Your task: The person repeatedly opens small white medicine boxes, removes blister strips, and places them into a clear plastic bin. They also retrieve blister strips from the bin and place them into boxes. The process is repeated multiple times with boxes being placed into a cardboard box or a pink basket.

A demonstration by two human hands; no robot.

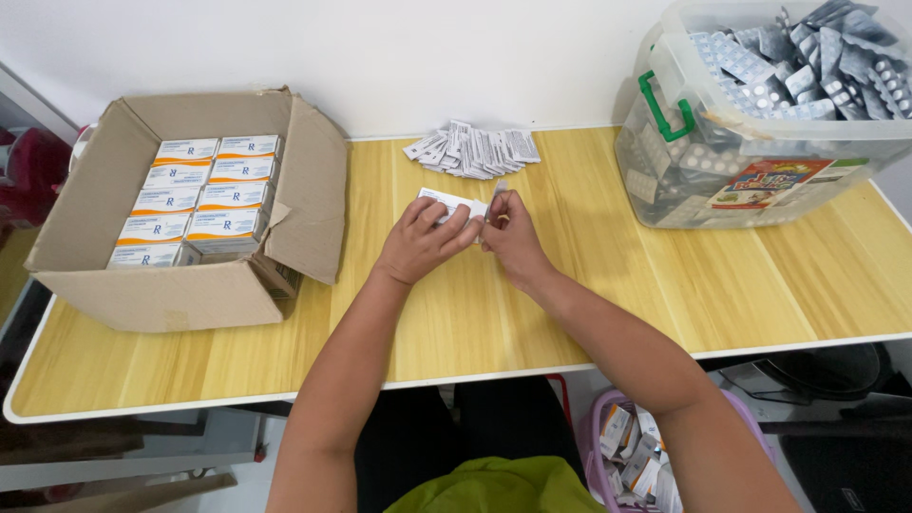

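Note:
My left hand [421,241] grips a small white carton [448,202] just above the middle of the wooden table [589,294]. Touching the carton's right end is my right hand [511,235], whose fingers pinch a small silvery piece, probably a flap or a blister strip. Just behind my hands lies a pile of folded paper leaflets [474,150]. Both forearms reach in from the near edge.
An open cardboard box [171,285] at the left holds rows of small white and orange cartons [195,199]. A clear plastic tub [760,142] with a green latch, full of silver blister strips, stands at the back right. Below the table's right is a purple basket [608,446] of cartons.

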